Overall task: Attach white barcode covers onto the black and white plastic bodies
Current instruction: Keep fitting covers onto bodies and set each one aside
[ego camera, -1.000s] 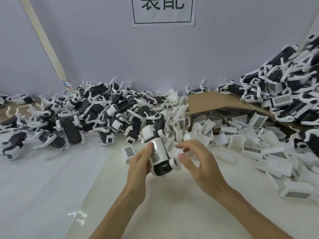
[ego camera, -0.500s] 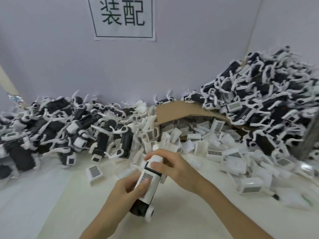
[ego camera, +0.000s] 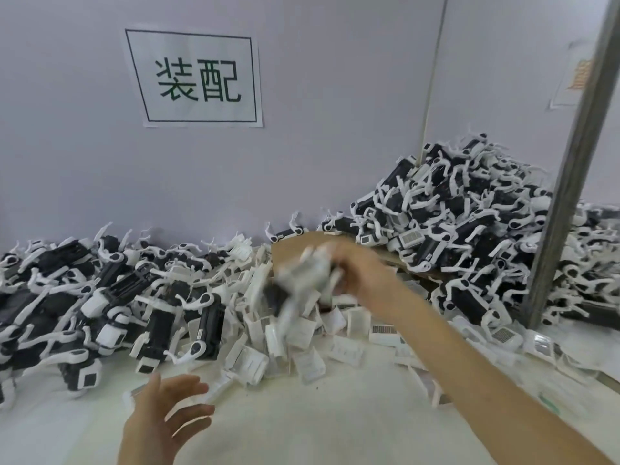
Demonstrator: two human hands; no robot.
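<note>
Presently my right hand (ego camera: 360, 276) grips a blurred black-and-white body (ego camera: 297, 281) at twelve o'clock; left hand (ego camera: 164, 422), seven o'clock, fingers (ego camera: 193, 388) released.

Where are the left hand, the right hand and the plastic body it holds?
left hand (ego camera: 161, 421): head view, palm.
right hand (ego camera: 365, 276): head view, back of the hand.
plastic body (ego camera: 303, 276): head view, blurred white middle.

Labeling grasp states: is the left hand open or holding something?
Open. The left hand shows spread fingers and holds nothing; the right hand grips the blurred plastic body.
</note>
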